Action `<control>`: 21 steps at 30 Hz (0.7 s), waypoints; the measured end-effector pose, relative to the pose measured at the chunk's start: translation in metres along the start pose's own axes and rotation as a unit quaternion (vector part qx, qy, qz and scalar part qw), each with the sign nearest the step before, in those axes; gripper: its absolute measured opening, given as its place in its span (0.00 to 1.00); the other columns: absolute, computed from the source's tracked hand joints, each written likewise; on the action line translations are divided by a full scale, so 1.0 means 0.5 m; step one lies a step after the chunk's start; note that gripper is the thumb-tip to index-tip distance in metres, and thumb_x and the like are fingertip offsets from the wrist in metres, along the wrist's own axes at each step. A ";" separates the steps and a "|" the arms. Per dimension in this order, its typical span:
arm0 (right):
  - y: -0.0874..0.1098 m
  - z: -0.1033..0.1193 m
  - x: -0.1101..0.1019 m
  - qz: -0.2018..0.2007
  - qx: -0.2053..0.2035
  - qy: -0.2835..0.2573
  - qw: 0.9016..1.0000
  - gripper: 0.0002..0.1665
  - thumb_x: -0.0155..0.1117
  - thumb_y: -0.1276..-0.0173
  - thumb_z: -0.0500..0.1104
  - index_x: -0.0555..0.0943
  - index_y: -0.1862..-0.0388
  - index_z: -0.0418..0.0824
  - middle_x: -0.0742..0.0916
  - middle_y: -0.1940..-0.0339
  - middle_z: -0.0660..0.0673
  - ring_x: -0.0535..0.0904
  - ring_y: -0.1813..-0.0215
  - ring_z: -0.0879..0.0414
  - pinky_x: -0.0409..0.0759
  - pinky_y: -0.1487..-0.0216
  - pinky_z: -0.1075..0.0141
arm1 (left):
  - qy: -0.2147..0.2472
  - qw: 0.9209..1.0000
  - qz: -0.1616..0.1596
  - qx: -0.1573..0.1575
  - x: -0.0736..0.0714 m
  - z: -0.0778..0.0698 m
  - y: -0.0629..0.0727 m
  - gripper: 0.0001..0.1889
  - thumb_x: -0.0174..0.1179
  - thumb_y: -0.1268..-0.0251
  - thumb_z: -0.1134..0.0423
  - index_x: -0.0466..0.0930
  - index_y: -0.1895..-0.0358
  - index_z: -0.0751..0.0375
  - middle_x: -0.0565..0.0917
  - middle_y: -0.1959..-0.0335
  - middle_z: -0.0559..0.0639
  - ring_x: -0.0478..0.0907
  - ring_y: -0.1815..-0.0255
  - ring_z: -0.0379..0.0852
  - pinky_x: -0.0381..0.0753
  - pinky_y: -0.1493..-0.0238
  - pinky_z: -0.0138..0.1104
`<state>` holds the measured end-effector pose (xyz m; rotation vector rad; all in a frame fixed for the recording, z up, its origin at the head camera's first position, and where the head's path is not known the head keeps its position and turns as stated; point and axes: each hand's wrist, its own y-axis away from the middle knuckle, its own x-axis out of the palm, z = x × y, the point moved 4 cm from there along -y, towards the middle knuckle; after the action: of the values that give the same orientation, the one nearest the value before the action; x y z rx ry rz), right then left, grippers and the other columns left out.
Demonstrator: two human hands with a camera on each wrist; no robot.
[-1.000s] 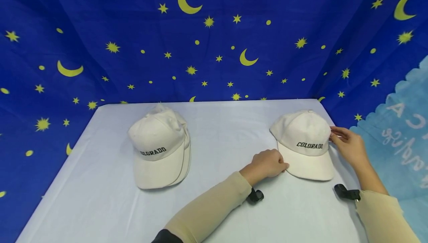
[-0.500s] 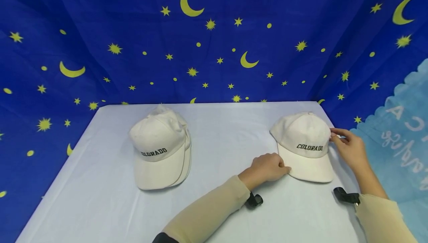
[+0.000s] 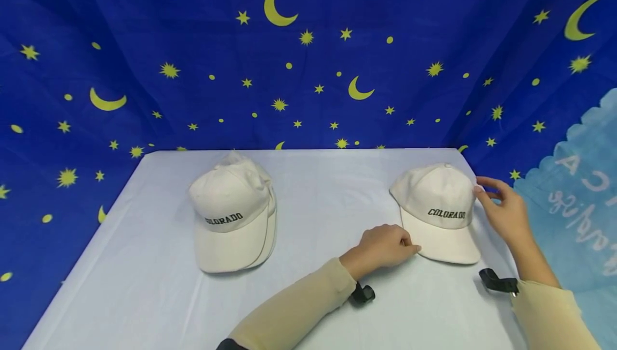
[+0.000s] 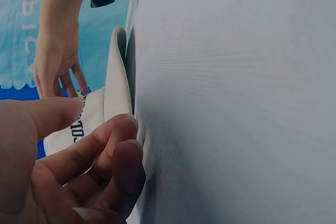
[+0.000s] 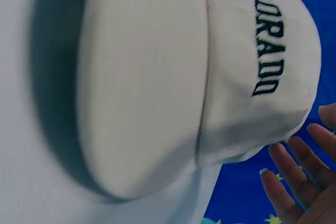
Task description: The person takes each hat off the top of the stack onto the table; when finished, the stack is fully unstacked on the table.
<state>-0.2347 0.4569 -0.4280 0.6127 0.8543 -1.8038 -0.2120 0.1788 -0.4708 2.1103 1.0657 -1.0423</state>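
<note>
A cream baseball cap (image 3: 441, 211) lettered COLORADO sits upright at the right of the white table, brim toward me. My left hand (image 3: 388, 245) lies at the brim's left front corner. In the left wrist view its fingers (image 4: 123, 129) are loosely bent and the thumb stands apart from them, with nothing pinched between. On the cap's other side is my right hand (image 3: 506, 208), fingertips close to the crown. The right wrist view has its fingers (image 5: 294, 174) spread and fairly straight beside the crown; whether one touches the cloth I cannot tell.
Nested cream caps (image 3: 233, 213) with the same lettering stand at the left of the table (image 3: 328, 189). A blue curtain (image 3: 217, 34) with yellow moons and stars hangs behind, and a light blue cloth (image 3: 578, 221) with white letters is at the right.
The left hand has shifted slightly toward me along the brim corner. The right hand's fingers have risen and spread a little beside the crown. The caps keep their places; the head view tilts slightly.
</note>
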 end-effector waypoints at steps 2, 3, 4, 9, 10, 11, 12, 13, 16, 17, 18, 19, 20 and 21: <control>0.000 0.011 -0.001 -0.003 0.002 0.000 1.000 0.29 0.55 0.20 0.55 0.76 0.32 0.36 0.80 0.36 0.31 0.68 0.54 0.74 0.68 0.62 0.78 | 0.004 1.000 -0.003 0.001 -0.003 0.002 0.003 0.14 0.60 0.30 0.38 0.85 0.73 0.33 0.75 0.79 0.29 0.72 0.77 0.33 0.70 0.72 0.34; 0.000 0.016 -0.001 -0.004 0.003 0.000 1.000 0.29 0.55 0.20 0.55 0.76 0.32 0.36 0.80 0.36 0.31 0.68 0.54 0.74 0.67 0.61 0.78 | 0.005 1.000 -0.005 0.002 -0.005 0.002 0.005 0.13 0.61 0.30 0.38 0.85 0.73 0.33 0.75 0.78 0.29 0.72 0.76 0.33 0.70 0.72 0.34; 0.000 0.021 -0.001 -0.005 0.002 -0.001 1.000 0.29 0.56 0.21 0.55 0.76 0.32 0.37 0.80 0.36 0.32 0.69 0.53 0.73 0.67 0.61 0.79 | 0.005 1.000 -0.007 0.003 -0.008 0.002 0.006 0.13 0.61 0.31 0.38 0.84 0.73 0.32 0.75 0.78 0.28 0.72 0.76 0.32 0.70 0.72 0.34; 0.003 0.041 0.000 -0.014 -0.017 -0.018 1.000 0.27 0.59 0.22 0.51 0.77 0.32 0.36 0.79 0.36 0.31 0.73 0.51 0.70 0.69 0.55 0.84 | 0.003 1.000 -0.015 0.016 -0.021 0.003 0.015 0.13 0.64 0.34 0.35 0.81 0.75 0.32 0.74 0.76 0.28 0.71 0.74 0.30 0.70 0.72 0.32; 0.005 0.046 0.000 -0.017 -0.023 -0.022 0.999 0.27 0.59 0.22 0.50 0.77 0.33 0.35 0.80 0.37 0.32 0.73 0.51 0.70 0.69 0.54 0.84 | 0.000 1.000 -0.018 0.018 -0.024 0.003 0.016 0.13 0.64 0.35 0.35 0.82 0.74 0.32 0.74 0.75 0.28 0.71 0.73 0.29 0.70 0.72 0.31; 0.006 0.049 0.000 -0.019 -0.028 -0.027 0.999 0.27 0.59 0.22 0.50 0.77 0.33 0.35 0.79 0.37 0.32 0.73 0.50 0.71 0.69 0.52 0.84 | -0.001 1.000 -0.020 0.021 -0.027 0.003 0.018 0.13 0.64 0.35 0.35 0.82 0.73 0.32 0.75 0.74 0.28 0.71 0.73 0.29 0.70 0.71 0.31; 0.006 0.053 0.000 -0.021 -0.033 -0.030 0.999 0.26 0.60 0.22 0.49 0.77 0.33 0.34 0.79 0.37 0.32 0.73 0.50 0.73 0.70 0.51 0.84 | -0.004 0.999 -0.024 0.025 -0.030 0.004 0.019 0.12 0.64 0.35 0.35 0.83 0.72 0.32 0.75 0.73 0.28 0.70 0.72 0.29 0.70 0.71 0.30; 0.007 0.058 0.000 -0.024 -0.038 -0.033 0.998 0.26 0.60 0.22 0.49 0.77 0.33 0.34 0.79 0.37 0.32 0.73 0.51 0.75 0.70 0.50 0.84 | -0.007 0.999 -0.029 0.029 -0.034 0.004 0.020 0.12 0.64 0.35 0.35 0.83 0.71 0.32 0.76 0.71 0.29 0.70 0.71 0.29 0.70 0.71 0.29; 0.010 0.072 -0.001 -0.032 -0.052 -0.038 0.997 0.25 0.60 0.22 0.48 0.78 0.35 0.34 0.80 0.38 0.33 0.71 0.52 0.80 0.70 0.47 0.83 | -0.018 0.998 -0.041 0.036 -0.045 0.009 0.022 0.11 0.64 0.35 0.35 0.85 0.65 0.33 0.78 0.66 0.30 0.70 0.69 0.29 0.69 0.69 0.28; 0.010 0.077 -0.001 -0.034 -0.055 -0.040 0.997 0.24 0.61 0.22 0.47 0.78 0.35 0.34 0.80 0.39 0.33 0.70 0.52 0.82 0.70 0.46 0.82 | -0.019 0.998 -0.044 0.039 -0.049 0.011 0.024 0.12 0.64 0.35 0.35 0.86 0.63 0.33 0.79 0.64 0.31 0.70 0.68 0.29 0.69 0.69 0.28; 0.010 0.081 -0.001 -0.036 -0.058 -0.042 0.997 0.24 0.61 0.22 0.47 0.79 0.35 0.34 0.80 0.39 0.33 0.70 0.52 0.82 0.70 0.45 0.82 | -0.022 0.998 -0.047 0.042 -0.052 0.013 0.025 0.12 0.64 0.35 0.35 0.86 0.60 0.34 0.79 0.63 0.31 0.71 0.67 0.29 0.70 0.68 0.28; 0.011 0.086 -0.001 -0.037 -0.060 -0.043 0.997 0.24 0.61 0.23 0.47 0.79 0.35 0.35 0.80 0.39 0.34 0.69 0.52 0.83 0.71 0.43 0.81 | -0.023 0.998 -0.049 0.044 -0.054 0.016 0.025 0.13 0.63 0.35 0.34 0.87 0.58 0.34 0.80 0.61 0.31 0.72 0.66 0.30 0.70 0.67 0.28; 0.011 0.091 -0.001 -0.038 -0.063 -0.043 0.996 0.23 0.61 0.23 0.47 0.79 0.36 0.35 0.80 0.39 0.34 0.70 0.52 0.83 0.71 0.42 0.80 | -0.025 0.997 -0.050 0.046 -0.057 0.018 0.026 0.15 0.63 0.34 0.34 0.87 0.56 0.34 0.80 0.59 0.32 0.73 0.64 0.30 0.71 0.66 0.29; 0.012 0.096 -0.001 -0.039 -0.065 -0.043 0.996 0.23 0.62 0.23 0.46 0.80 0.36 0.35 0.80 0.39 0.34 0.70 0.52 0.83 0.71 0.41 0.79 | -0.030 0.997 -0.051 0.048 -0.059 0.021 0.027 0.16 0.62 0.34 0.34 0.87 0.54 0.35 0.81 0.57 0.32 0.74 0.62 0.31 0.73 0.64 0.30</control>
<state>-0.2303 0.4179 -0.3994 0.4194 0.9395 -1.8141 -0.2161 0.1517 -0.4505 2.1039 1.1250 -1.2202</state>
